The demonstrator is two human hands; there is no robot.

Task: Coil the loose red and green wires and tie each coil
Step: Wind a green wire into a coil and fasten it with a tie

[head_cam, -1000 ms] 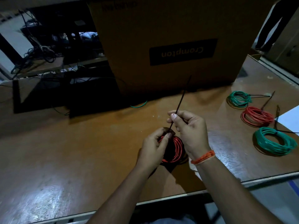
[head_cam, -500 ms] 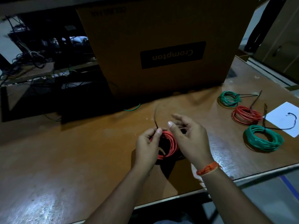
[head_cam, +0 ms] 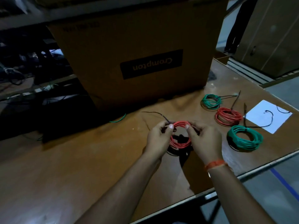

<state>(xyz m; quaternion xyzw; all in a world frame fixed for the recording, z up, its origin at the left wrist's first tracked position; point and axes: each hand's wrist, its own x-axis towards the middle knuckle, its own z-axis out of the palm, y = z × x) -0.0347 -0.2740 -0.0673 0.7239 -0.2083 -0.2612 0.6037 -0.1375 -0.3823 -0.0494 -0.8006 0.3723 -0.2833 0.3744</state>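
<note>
Standing by the table (head_cam: 64,167), going left to right: a short green wire end (head_cam: 118,119) pokes out near the foot of the box (head_cam: 129,54), loose, so some coiling probably remains. Next the tie (head_cam: 155,113), a thin dark strip whose long axis runs leftward and slightly away from the person, its free tip pointing left toward that wire end. The left hand (head_cam: 159,139) pinches the tie's near end against the rim of the red coil (head_cam: 179,136), thumb on top. The coil is held just above the table's middle, tilted so its opening faces the person. The right hand (head_cam: 205,141) grips the coil's other side, thumb pressed on the rim, fingers curled behind. I judge this coil wound but not yet cinched; whether the tie is threaded I cannot tell. Further right lie three finished coils: small green (head_cam: 210,102), red (head_cam: 228,116), big green (head_cam: 245,137), each with a tie tail showing.
</note>
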